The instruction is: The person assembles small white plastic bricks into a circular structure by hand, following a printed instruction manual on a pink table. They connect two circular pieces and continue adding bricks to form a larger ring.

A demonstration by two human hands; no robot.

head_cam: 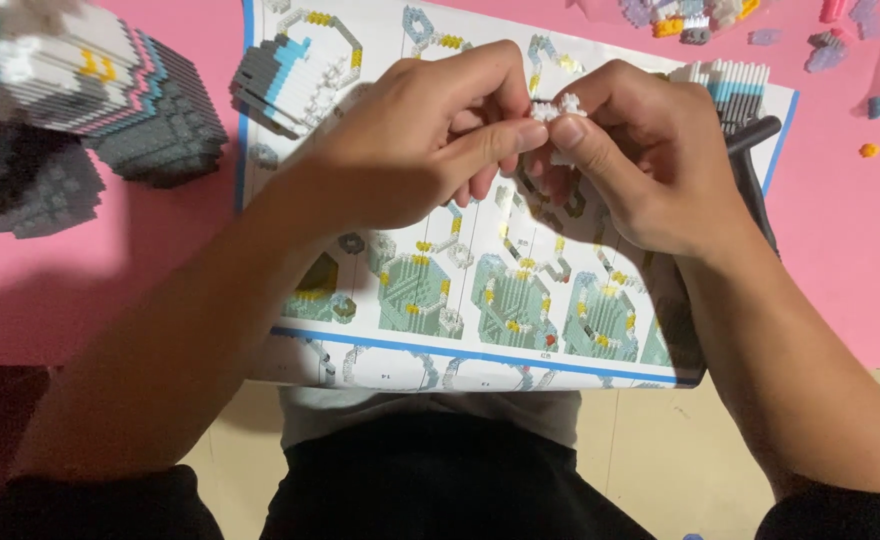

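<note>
From the head camera, both hands meet above the upper middle of the instruction sheet (440, 300). The left hand (410, 140) and right hand (630, 160) are pressed together at the fingertips, each pinching the same small white brick piece (560, 108), which sits just between the thumbs and forefingers. Behind the right hand, near the sheet's top right corner, stands a white and blue block section (735, 80), with a dark tool (755, 160) beside it. A grey and white brick model (80, 90) rests at the pink tabletop's (840, 250) far left corner. Loose coloured bricks (700, 18) lie along the far edge.
</note>
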